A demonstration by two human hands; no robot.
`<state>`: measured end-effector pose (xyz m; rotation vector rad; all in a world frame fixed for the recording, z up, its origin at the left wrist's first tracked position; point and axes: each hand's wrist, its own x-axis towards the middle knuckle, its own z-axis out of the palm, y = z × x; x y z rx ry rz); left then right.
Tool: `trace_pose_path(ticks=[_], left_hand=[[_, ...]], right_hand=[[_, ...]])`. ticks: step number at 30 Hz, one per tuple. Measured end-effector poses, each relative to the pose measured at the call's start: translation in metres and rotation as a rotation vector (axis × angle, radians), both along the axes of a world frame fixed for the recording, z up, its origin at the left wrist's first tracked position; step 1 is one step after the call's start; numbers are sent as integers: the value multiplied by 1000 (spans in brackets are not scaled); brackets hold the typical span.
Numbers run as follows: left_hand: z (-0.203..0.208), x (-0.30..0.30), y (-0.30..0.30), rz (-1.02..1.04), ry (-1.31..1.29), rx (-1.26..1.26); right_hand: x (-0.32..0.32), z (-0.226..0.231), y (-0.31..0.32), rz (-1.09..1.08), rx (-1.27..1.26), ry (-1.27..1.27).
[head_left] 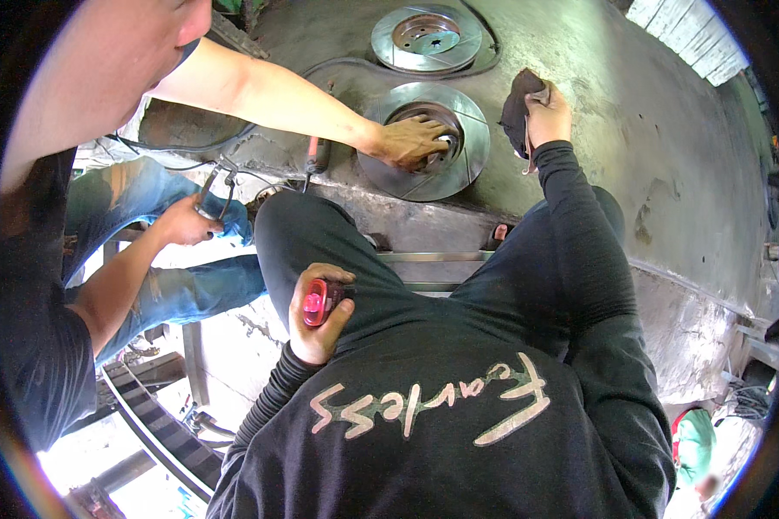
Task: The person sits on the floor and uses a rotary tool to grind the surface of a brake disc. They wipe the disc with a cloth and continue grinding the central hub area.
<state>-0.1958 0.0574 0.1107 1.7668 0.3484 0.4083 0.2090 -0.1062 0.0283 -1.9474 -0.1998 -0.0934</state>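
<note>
My left hand (313,337) is closed around a small black object with a shiny red end (317,303), whose kind I cannot make out; it is held over my left thigh. My right hand (549,119), raised at the right, grips a dark cloth (517,108) that hangs folded from the fingers. Left of the cloth, apart from it, a slotted brake disc (469,163) lies flat on the concrete. A co-worker's hand (414,143) rests on its hub. Beyond it lies a second brake disc (389,54).
At the left the co-worker's other hand (184,221) holds a curved metal tool (225,177). A red-and-black power tool (318,156) stands by the nearer disc. A dark hose (346,62) curves around the far disc. The concrete ledge (597,52) runs to the right.
</note>
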Motion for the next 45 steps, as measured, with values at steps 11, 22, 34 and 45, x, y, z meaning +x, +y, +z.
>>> trace_pose_path(ticks=[11,22,34,45], left_hand=[[-2,33,-9,-267,54,98],[-11,39,-11,-274,57,66],[-39,43,-11,-273,288,70],[-50,59,-18,-378,184,184]], right_hand=[[2,2,-6,92,32,-11],[-2,9,2,146,-51,-36],[5,1,3,132,-139,-6],[24,-13,3,765,305,742]])
